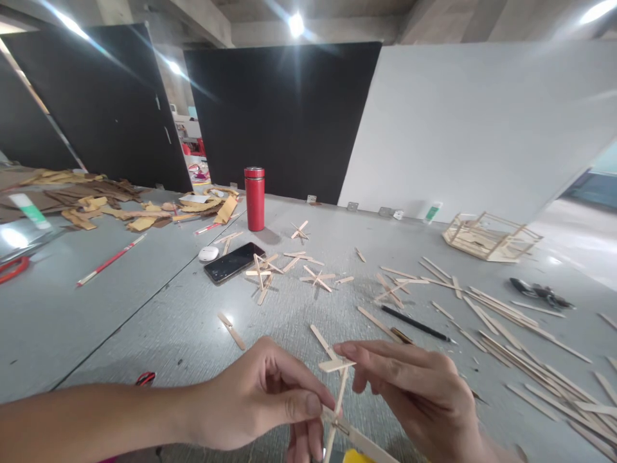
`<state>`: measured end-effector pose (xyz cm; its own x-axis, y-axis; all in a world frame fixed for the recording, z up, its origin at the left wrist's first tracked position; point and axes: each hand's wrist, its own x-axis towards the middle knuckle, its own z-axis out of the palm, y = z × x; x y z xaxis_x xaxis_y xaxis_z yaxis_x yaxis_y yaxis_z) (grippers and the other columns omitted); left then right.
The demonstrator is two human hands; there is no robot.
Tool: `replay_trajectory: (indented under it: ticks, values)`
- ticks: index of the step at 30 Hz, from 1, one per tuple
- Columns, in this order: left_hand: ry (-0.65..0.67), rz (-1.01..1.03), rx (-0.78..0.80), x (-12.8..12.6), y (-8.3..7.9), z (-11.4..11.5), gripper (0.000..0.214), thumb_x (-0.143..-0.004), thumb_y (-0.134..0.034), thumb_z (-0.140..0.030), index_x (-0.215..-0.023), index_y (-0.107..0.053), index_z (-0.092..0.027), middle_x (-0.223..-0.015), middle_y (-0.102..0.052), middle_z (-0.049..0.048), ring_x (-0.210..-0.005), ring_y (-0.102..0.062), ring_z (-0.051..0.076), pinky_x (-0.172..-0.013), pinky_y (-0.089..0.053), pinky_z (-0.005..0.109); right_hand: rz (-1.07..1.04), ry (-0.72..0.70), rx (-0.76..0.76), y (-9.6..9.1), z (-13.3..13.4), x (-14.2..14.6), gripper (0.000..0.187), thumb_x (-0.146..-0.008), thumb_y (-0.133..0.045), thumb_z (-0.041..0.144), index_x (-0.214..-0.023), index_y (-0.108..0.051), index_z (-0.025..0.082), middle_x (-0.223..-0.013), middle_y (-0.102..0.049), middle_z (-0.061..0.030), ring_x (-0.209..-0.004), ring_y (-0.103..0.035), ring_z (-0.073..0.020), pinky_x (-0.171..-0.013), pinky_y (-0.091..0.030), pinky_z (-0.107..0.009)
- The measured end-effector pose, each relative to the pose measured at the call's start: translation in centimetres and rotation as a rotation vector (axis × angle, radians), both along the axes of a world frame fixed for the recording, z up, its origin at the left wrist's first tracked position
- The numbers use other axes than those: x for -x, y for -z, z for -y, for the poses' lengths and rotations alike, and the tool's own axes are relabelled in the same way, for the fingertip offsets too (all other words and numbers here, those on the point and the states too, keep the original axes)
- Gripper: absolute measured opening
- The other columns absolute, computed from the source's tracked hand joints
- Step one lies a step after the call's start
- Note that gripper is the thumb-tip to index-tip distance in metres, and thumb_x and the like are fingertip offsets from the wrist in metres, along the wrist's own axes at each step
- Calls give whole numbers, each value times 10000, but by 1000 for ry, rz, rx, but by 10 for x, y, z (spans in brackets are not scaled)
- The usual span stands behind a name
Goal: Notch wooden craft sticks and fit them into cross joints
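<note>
Left hand (270,399) comes in from the lower left edge and is closed in a pinch, thumb and forefinger clamped on the joint of a glued stick assembly (338,402) held just above the near edge of the surface (159,334). Right hand (414,392) meets it from the lower right, its long fingertips pinching a short stick (337,365) that lies crosswise on top of the assembly's upright stick.

At the far left edge of the surface lies a red scissor handle (12,269), with cardboard scraps (96,199) heaped behind it and a red-and-white rod (110,259) lying aslant near a seam in the surface. A broad bare grey stretch lies between that rod and the left forearm. Further right, a phone (234,262) lies beside a white round case (208,253), and a red flask (254,198) stands upright behind them. Small stick crosses (270,270) are scattered just right of the phone. Beyond the right hand lies a black pen (414,323), then a dense spread of loose craft sticks (520,347) running to the right edge, which leaves little bare room there. A stick frame (486,236) sits at the back right, by the white wall.
</note>
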<state>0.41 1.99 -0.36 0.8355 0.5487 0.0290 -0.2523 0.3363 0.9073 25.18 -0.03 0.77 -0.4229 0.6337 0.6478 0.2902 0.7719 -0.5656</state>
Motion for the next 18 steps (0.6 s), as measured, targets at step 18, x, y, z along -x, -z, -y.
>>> replay_trajectory:
  ticks: [18]
  values:
    - [6, -11, 20, -1, -6, 4, 395, -903, -764, -532, -911, -799, -138, -629, -693, 47, -458, -605, 89, -513, -492, 200, 61, -46, -107, -7, -2, 3, 733, -867, -517, -102, -1442, -614, 342, -1088, -821, -44, -681, -697, -150, -570, -568, -295]
